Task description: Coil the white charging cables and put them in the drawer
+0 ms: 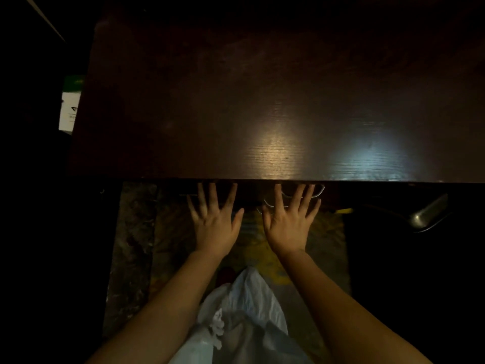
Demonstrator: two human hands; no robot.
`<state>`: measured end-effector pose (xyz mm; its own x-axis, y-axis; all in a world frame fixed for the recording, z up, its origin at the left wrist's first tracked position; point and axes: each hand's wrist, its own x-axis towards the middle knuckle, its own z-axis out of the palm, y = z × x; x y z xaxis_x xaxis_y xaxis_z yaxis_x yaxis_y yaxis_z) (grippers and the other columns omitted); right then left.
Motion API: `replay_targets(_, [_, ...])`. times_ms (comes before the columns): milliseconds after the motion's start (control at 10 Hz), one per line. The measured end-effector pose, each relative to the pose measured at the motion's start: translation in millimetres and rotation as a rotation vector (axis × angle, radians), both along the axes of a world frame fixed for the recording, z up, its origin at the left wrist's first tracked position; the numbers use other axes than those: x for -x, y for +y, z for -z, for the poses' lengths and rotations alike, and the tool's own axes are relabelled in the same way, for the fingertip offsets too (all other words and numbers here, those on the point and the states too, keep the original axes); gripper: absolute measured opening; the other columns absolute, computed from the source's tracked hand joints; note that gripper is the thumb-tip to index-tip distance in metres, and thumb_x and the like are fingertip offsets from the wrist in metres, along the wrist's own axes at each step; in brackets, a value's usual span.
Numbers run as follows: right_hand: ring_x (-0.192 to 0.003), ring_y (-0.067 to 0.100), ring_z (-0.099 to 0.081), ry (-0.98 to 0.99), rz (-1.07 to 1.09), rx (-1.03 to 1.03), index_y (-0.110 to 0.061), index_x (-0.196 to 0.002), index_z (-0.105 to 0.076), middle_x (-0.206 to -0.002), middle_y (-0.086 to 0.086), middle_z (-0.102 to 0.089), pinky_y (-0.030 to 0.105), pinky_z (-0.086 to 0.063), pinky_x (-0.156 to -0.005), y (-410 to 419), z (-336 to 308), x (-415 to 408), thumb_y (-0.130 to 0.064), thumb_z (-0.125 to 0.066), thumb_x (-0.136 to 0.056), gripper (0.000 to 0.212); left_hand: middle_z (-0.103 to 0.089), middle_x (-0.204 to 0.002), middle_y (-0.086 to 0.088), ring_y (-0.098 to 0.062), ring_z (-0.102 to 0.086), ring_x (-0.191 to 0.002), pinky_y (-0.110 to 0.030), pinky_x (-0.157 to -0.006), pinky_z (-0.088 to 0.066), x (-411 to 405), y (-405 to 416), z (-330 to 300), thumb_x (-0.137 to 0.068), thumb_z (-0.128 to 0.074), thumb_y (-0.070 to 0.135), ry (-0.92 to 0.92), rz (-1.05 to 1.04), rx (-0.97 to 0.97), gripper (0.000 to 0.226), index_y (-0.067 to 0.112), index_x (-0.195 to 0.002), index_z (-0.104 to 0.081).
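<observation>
A dark wooden desk top point(262, 101) fills the upper half of the head view, bare and glossy. Just below its front edge my left hand point(214, 219) and my right hand point(290, 219) are spread flat, fingers straight, fingertips up against the dark drawer front point(249, 191) under the desk. Pale curved metal handles point(319, 191) show beside and behind my right fingers. No white cable is visible anywhere. The drawer's inside is hidden.
White cloth point(244, 311) lies over my lap between my forearms. A grey metal chair part point(430, 214) sticks out at the right. A white and green box point(69, 106) sits left of the desk. Patterned floor point(162, 245) lies below.
</observation>
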<state>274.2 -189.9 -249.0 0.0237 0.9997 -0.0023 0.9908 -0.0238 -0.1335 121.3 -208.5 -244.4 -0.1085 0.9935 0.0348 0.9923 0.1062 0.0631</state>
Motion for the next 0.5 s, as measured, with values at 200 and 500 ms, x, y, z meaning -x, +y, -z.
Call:
replay_targets(200, [-0.141, 0.029, 0.013, 0.052, -0.033, 0.069, -0.032, -0.143, 0.008, -0.150, 0.014, 0.006, 0.063, -0.003, -0.108, -7.4, -16.5, -2.5, -0.054, -0.027, -0.090, 0.068, -0.022, -0.150, -0.020, -0.036, -0.010, -0.137, -0.061, -0.108, -0.008, -2.1, -4.9, -18.8, -0.087, -0.027, 0.053, -0.037, -0.015, 0.091, 0.066, 0.027, -0.145, -0.008])
replay_targets(500, [-0.145, 0.026, -0.011, 0.114, -0.189, 0.302, -0.025, -0.147, -0.019, -0.156, 0.012, -0.016, 0.050, -0.011, -0.115, -17.1, -115.2, -19.0, -0.045, -0.029, -0.096, 0.055, -0.034, -0.148, -0.009, -0.026, -0.041, -0.130, -0.041, -0.101, -0.038, 6.6, -18.6, -117.2, -0.093, -0.034, 0.046, -0.232, 0.063, 0.272, 0.059, 0.022, -0.145, -0.020])
